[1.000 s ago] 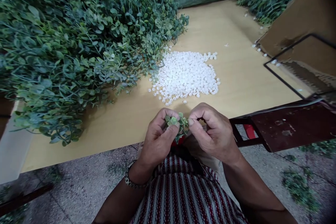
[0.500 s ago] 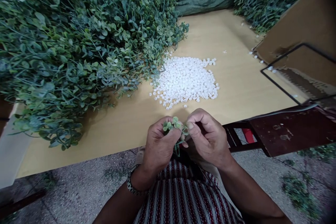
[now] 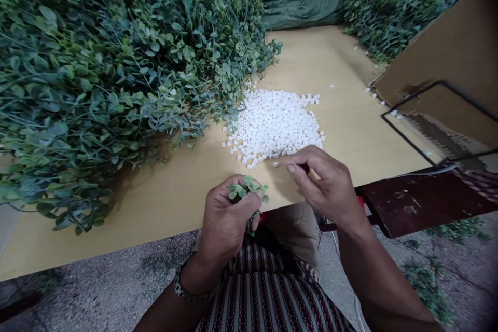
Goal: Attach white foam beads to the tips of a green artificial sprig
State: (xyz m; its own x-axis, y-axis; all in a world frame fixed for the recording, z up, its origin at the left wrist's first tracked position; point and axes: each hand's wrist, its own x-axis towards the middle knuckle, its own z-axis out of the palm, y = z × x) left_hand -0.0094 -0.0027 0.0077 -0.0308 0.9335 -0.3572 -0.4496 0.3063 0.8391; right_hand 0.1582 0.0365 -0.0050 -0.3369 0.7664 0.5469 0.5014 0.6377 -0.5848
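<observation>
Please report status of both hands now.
Left hand gripping green sprig. Right hand beside white bead pile, apart from sprig. Nothing between hand and pile.

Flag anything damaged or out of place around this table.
The cardboard on the right has a ragged, torn lower edge. Several stray white pieces lie beside it, apart from the main white heap. Leafy sprigs litter the floor, perhaps dropped.

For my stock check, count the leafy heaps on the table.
2: a large heap on the left, a second heap at the far right, partly behind the cardboard, which may hide more.
</observation>
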